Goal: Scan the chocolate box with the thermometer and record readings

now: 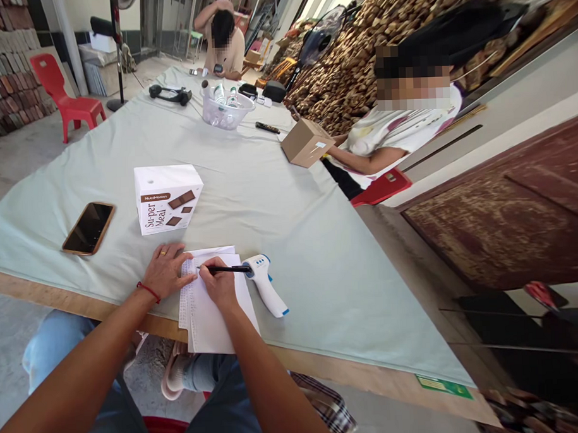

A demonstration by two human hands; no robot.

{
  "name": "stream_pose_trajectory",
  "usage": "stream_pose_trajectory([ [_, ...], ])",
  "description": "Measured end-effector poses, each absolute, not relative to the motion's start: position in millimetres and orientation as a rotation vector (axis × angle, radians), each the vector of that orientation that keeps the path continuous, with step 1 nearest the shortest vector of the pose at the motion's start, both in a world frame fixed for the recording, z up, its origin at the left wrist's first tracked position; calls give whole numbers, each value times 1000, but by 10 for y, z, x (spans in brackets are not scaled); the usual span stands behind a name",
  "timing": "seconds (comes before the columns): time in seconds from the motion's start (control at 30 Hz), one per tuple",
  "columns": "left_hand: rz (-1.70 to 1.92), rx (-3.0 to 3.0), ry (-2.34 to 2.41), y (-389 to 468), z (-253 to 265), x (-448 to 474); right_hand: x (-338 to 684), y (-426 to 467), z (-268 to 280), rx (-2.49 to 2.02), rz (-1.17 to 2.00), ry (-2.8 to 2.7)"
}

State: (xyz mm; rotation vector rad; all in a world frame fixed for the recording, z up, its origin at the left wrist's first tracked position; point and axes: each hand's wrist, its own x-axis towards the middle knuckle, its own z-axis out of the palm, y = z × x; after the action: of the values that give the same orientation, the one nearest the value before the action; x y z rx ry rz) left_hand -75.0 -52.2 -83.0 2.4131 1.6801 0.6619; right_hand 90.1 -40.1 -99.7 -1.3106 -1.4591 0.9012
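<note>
My right hand [218, 283] is closed around a black pen [229, 268], its tip on the upper left part of the white paper sheets [221, 326]. Handwritten lines run down the left side of the paper. My left hand [168, 271] lies with its fingers spread at the paper's left edge, fingertips on the sheet. Just right of the paper rests a white infrared thermometer [267, 285]. A white Su-per Meal box [169, 200] stands beyond my left hand. Farther left, a smartphone [89, 228] with a dark screen lies flat.
A clear plastic basket [226, 111] with bottles stands toward the far end of the cloth-covered table [329, 291]. On the right, a seated person holds a cardboard box [306, 143]; another person sits at the far end. A black headset-like item [170, 94] lies at the far left.
</note>
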Motion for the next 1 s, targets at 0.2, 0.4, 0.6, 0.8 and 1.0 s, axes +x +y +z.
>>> stream_pose_trajectory([
  [0.2, 635, 2422, 1691, -518, -833, -752, 895, -392, -1005, -1312, 891, -1446],
  [0.4, 651, 2417, 1692, -516, -844, -752, 885, -396, -996, -1302, 896, -1440],
  [0.6, 654, 2414, 1688, -517, -843, -749, 897, -397, -993, -1302, 909, -1445],
  [0.8, 652, 2418, 1690, -520, -831, -749, 893, -404, -994, -1306, 902, -1450],
  [1.0, 662, 2424, 1687, -521, -827, -749, 895, -405, -998, -1318, 897, -1464],
])
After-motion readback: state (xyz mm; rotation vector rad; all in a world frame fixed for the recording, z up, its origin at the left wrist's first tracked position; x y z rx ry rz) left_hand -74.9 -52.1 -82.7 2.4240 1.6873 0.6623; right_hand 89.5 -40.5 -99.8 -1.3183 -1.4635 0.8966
